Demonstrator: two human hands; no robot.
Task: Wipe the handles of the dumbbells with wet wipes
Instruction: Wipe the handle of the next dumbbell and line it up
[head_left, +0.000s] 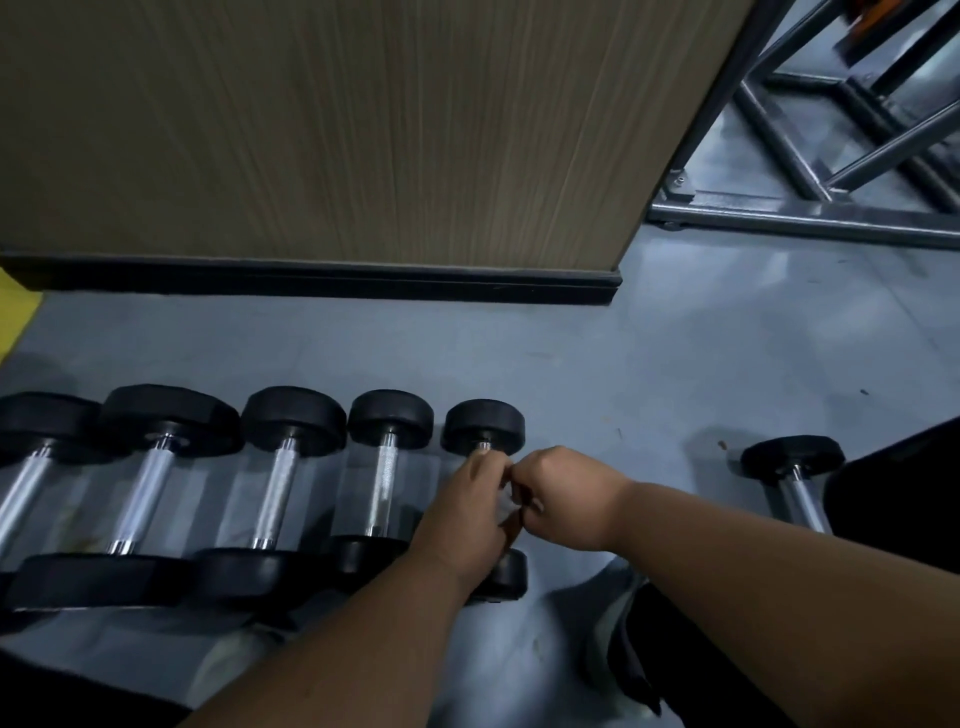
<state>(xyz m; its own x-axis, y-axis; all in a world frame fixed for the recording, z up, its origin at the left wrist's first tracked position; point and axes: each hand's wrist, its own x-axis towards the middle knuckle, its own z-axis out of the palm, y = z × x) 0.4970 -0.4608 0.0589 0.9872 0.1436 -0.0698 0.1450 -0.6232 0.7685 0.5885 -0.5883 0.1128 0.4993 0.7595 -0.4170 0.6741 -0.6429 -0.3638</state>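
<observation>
Where 5 dumbbells line up, rightmost dumbbell (485, 431) under both hands (478, 512), grip unclear.

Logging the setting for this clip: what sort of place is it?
Probably a gym or weights room: a row of dumbbells on a grey floor, and a metal equipment frame behind.

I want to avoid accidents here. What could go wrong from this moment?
Both hands, left hand and right hand, work on the handle of the small black round-headed dumbbell at the row's end. It might roll and pinch fingers against the neighbouring black dumbbell with the chrome handle. The wipe is barely visible, so part of the handle may stay unwiped.
</observation>
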